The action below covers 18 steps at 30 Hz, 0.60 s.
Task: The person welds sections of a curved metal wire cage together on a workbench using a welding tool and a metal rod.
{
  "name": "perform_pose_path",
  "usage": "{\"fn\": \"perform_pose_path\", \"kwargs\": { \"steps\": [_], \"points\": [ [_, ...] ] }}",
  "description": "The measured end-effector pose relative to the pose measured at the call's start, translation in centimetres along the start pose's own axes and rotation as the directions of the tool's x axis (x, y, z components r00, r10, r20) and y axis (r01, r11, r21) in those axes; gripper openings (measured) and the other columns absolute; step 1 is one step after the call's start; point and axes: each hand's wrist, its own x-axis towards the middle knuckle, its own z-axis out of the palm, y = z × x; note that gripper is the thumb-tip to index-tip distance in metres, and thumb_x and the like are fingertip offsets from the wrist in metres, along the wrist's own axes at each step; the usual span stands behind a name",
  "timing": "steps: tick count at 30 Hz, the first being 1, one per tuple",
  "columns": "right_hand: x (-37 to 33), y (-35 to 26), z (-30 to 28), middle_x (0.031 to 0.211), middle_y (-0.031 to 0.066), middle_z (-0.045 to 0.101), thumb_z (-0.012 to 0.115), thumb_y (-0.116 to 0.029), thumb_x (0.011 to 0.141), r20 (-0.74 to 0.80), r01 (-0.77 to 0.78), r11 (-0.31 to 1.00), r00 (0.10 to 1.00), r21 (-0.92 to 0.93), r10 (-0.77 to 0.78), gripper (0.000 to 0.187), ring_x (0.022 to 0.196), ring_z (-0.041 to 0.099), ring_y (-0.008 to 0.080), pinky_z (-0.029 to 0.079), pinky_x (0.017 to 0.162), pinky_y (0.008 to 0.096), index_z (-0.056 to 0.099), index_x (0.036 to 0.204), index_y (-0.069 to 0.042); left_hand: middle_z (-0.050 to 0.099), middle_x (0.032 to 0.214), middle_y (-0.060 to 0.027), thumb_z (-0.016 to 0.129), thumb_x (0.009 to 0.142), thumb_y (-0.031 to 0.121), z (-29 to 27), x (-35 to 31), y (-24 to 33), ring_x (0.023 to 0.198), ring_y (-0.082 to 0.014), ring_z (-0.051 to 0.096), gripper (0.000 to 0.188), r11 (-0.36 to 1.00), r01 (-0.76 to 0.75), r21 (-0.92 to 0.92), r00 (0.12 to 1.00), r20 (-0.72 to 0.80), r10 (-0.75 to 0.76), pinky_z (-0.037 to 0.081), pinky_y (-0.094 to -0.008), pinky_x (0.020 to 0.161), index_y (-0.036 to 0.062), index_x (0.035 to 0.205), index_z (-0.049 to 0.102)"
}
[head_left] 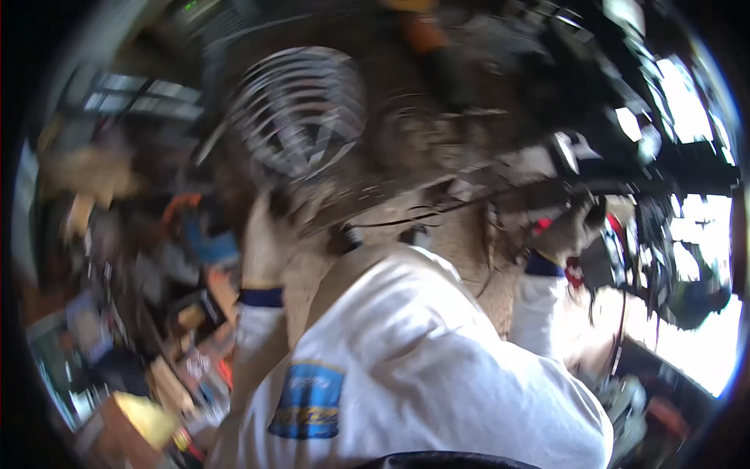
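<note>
Motion smears much of the head view. My left hand (264,234), in a pale glove, reaches forward just below a round metal cage with curved bars (303,117), like a fan guard. Its fingertips fade into the dark area under the cage, so whether they touch it is unclear. My right hand (570,233), gloved too, is out to the right beside a small red object (574,275). Its fingers look bent but are blurred, and I cannot make out anything in them. Both white sleeves end in dark blue cuffs.
A dark, cluttered workbench (367,195) runs across in front of me, with a thin black cable (414,221) along its near edge. An orange object (422,33) stands at the back. Boxes and a blue item (211,244) crowd the left; dark equipment (691,289) fills the right.
</note>
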Motion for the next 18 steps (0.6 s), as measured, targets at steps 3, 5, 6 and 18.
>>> {"fn": "perform_pose_path", "kwargs": {
  "steps": [3,5,6,18],
  "points": [
    [6.4,1.1,-2.3,0.136,0.0166,0.052,0.071,-0.027,0.093,-0.009,0.198,0.877,0.974,-0.437,-0.224,0.07,0.12,0.054,0.0268,0.042,0.104,0.0361,0.034,0.146,0.001,0.064,0.12,-0.0111,0.058,0.099,0.02,-0.5,-1.9,0.6,0.099,-0.0205,0.062,0.035,0.973,-0.082,0.215,0.992,-0.078,0.101,0.05,-0.0337,0.092,0.003,0.129,0.054],
    [10.0,4.2,-4.4,0.126,0.016,0.057,0.079,-0.033,0.084,-0.122,0.075,0.717,0.968,-0.693,-0.219,0.077,0.115,0.056,0.0261,0.043,0.1,0.0353,0.041,0.141,0.002,0.068,0.11,-0.0073,0.062,0.097,0.023,-2.2,-2.0,1.1,0.088,-0.0145,0.062,0.027,0.924,-0.033,0.38,0.94,-0.302,0.158,0.051,-0.0323,0.078,0.0099,0.12,0.061],
    [9.6,2.7,-3.3,0.121,0.017,0.059,0.08,-0.033,0.083,-0.194,0.008,0.88,0.974,-0.475,-0.114,0.074,0.112,0.058,0.0261,0.045,0.097,0.0345,0.045,0.137,0.003,0.069,0.104,-0.0053,0.063,0.096,0.027,-1.1,-2.3,1.0,0.081,-0.0111,0.061,0.021,0.823,-0.047,0.566,0.867,-0.387,0.316,0.05,-0.0309,0.071,0.0124,0.111,0.065],
    [12.2,4.8,-1.2,0.115,0.0158,0.066,0.076,-0.032,0.085,0.26,0.194,0.709,0.966,-0.678,-0.016,0.057,0.105,0.063,0.0259,0.048,0.094,0.0359,0.055,0.127,0.0,0.064,0.118,-0.0121,0.066,0.084,0.002,-5.2,-1.3,0.4,0.099,-0.0235,0.063,0.045,0.133,-0.141,0.981,0.773,0.025,0.634,0.051,-0.0395,0.078,0.0102,0.127,0.058]
  ]
}}
